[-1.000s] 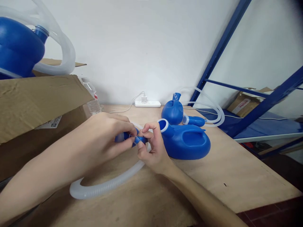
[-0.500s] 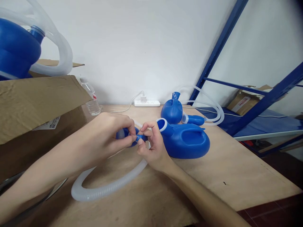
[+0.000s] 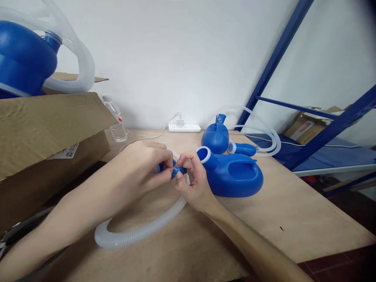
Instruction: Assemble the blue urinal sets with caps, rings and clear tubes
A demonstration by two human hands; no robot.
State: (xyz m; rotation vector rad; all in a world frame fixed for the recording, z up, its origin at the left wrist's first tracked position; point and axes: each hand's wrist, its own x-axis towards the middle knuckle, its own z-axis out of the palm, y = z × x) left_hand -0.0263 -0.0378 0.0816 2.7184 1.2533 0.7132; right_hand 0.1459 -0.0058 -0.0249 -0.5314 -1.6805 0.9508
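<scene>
A small blue plastic part (image 3: 179, 170) is pinched between the thumb and fingers of my right hand (image 3: 194, 181). My left hand (image 3: 147, 166) is closed at the same part from the left, its thumb and fingertips pressed together and hiding much of it. A translucent ribbed hose (image 3: 138, 236) curves over the table below both hands. Just right of my right hand lies a blue jug (image 3: 235, 176) on its side, its white-rimmed mouth facing up and left.
Cardboard box (image 3: 55, 129) at left, with a large blue container (image 3: 26, 58) and hose above it. Water bottle (image 3: 118, 125), power strip (image 3: 184, 128), round blue container (image 3: 215, 139) and blue tube piece (image 3: 245, 149) stand or lie farther back. Blue metal rack (image 3: 273, 58) at right.
The view has shifted slightly, so everything appears a little farther right. My left hand has turned slightly and covers more of the blue part; my right hand keeps its pinch.
</scene>
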